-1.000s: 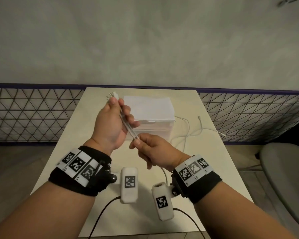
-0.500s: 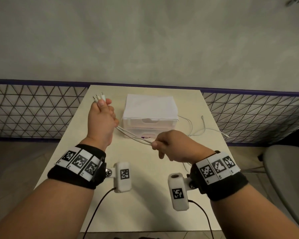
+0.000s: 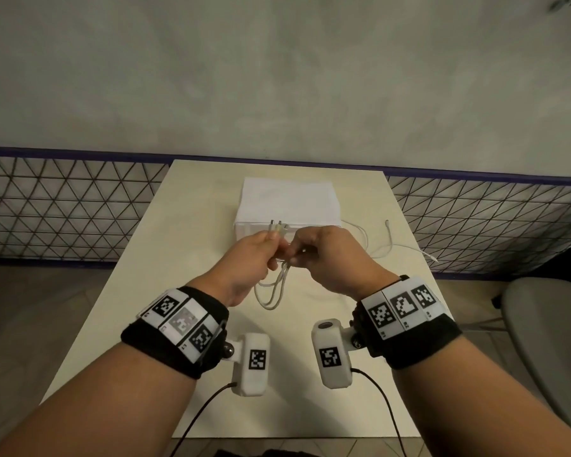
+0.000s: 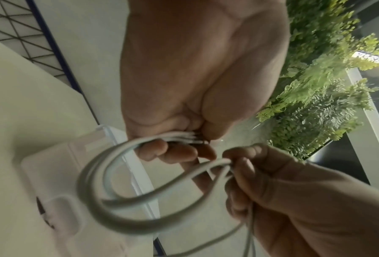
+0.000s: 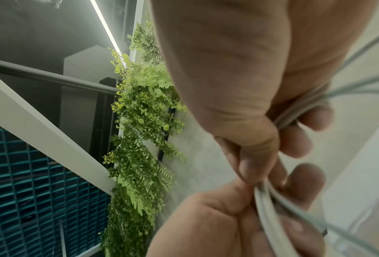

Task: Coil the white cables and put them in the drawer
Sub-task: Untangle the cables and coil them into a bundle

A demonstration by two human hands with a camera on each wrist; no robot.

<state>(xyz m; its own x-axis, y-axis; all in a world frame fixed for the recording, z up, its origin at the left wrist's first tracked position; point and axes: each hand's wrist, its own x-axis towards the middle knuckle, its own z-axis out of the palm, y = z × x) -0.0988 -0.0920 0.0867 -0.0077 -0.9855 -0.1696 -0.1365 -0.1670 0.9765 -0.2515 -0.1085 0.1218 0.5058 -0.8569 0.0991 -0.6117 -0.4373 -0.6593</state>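
L grip (image 3: 249, 255) pinches plug ends, R grip (image 3: 323, 255) clasps white cables (image 3: 274, 291) w/ loop hanging over tabletop (image 3: 145, 291) centre; limp, light, springy: I hold at crossings.

Table (image 3: 139, 275): cream rectangular top, far short edge set against the wall.
Wall (image 3: 277, 67): pale grey, mottled plaster finish, fills the upper half of the head view.
Trim strip (image 3: 63, 152): dark blue-purple band along the foot of the wall.
Lattice panel (image 3: 56, 209): black triangular wire pattern on pale ground, either side of the table, below the trim strip.
Chair (image 3: 548, 331): grey rounded seat, right of the table, partly cut by the frame edge.
Foliage (image 5: 140, 130): green fern-like fronds, hanging in a vertical band.
Light strip (image 5: 107, 31): thin bright line overhead.
Floor (image 3: 37, 308): brownish tiles.
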